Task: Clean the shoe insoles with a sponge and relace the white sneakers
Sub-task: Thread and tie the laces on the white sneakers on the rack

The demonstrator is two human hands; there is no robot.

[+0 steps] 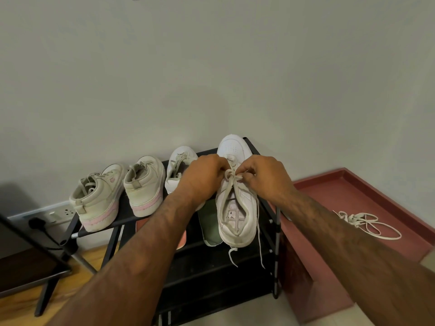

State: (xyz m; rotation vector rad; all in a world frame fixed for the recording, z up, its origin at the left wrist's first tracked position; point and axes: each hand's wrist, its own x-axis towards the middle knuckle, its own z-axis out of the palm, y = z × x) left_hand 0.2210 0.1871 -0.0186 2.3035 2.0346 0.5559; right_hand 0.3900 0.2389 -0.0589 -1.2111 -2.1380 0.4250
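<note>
The left hand (pixel 204 176) and right hand (pixel 267 178) both pinch the off-white flat lace (pixel 231 184) with curled fingers, where it crosses over the tongue of the white leather sneaker (pixel 233 147). Its ends dangle past the heel (both hang free), so a hard tug could pull one side short or drag an end back out of its eyelet. The sneaker's heel seems to overhang the front of the black metal shoe rack (pixel 277 231), so pulling toward the body may tip it off. A green insole (pixel 209 223) lies just beside it. Another loose lace (pixel 367 222) rests on the maroon ledge (pixel 329 191) to the right, below a plain grey wall (pixel 211 67).
</note>
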